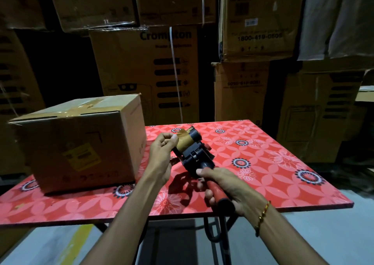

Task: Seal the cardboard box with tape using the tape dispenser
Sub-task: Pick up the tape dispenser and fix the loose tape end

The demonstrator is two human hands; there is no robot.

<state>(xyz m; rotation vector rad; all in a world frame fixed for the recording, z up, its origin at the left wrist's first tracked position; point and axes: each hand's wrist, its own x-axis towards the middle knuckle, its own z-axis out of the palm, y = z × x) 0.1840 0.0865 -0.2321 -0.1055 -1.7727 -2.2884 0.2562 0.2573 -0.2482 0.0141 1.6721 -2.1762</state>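
Observation:
A brown cardboard box (81, 143) stands on the left of the red flowered table (273, 173), its top flaps down with brown tape strips across them. To its right, above the table, I hold a black tape dispenser (194, 153) with a red handle. My right hand (224, 188) is wrapped around that handle. My left hand (162, 149) pinches the loose end of the brown tape (183, 141) at the dispenser's front, beside the roll. The dispenser is apart from the box.
Tall stacks of large printed cartons (145, 72) fill the dark wall behind the table. The table's near edge (182, 214) runs just under my wrists, with its metal legs and grey floor below. A gold bracelet sits on my right wrist.

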